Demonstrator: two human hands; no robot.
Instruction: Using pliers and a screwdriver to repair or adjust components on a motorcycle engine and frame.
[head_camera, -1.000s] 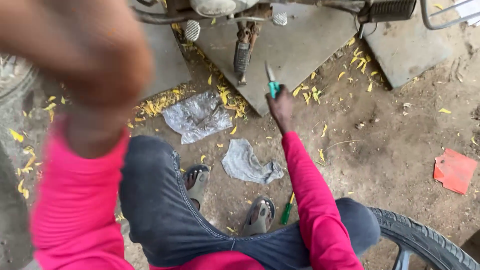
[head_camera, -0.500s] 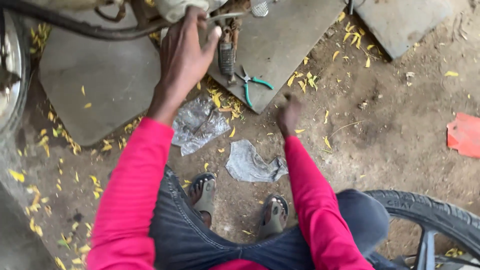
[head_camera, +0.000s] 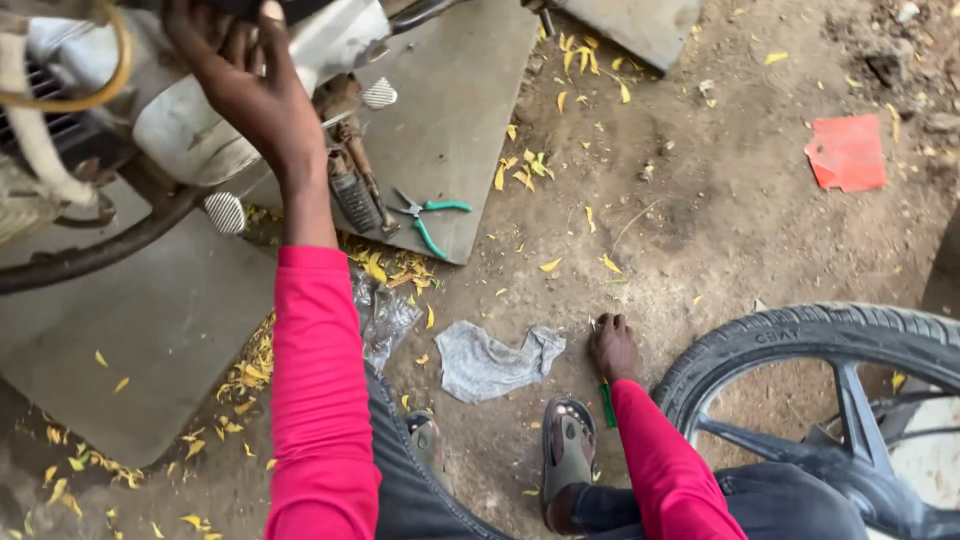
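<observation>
The person squats on bare dirt, both arms in bright pink sleeves. The left hand (head_camera: 245, 95) is raised far up and to the left, arm nearly straight, reaching onto the silver engine casing (head_camera: 190, 125) of a motorcycle. Its fingers curl over the top of the casing, the back of the hand facing the camera; whether they pinch anything small underneath cannot be told.

The right hand (head_camera: 613, 345) is low and near, pressed down toward the ground on the right, just beside the right sandal (head_camera: 568, 445). Its fingers are bent and closed over the end of a green-handled tool (head_camera: 606, 402) — a thin shaft that lies on the dirt and runs back along the wrist. The grip looks loose, more a resting hold than a firm clench.

Between the two hands, a grey rag (head_camera: 495, 360) lies crumpled on the dirt, just left of the right hand. Farther away, a pair of pliers with green handles (head_camera: 425, 218) rests on a flat grey slab (head_camera: 460, 110), near the motorcycle's footpeg (head_camera: 355, 195). A crinkled clear plastic sheet (head_camera: 385, 315) sits beside the left sleeve. A black tyre (head_camera: 800, 335) curves at the near right, and a red scrap (head_camera: 848, 152) lies on the far right — yellow leaf bits are scattered all around.
</observation>
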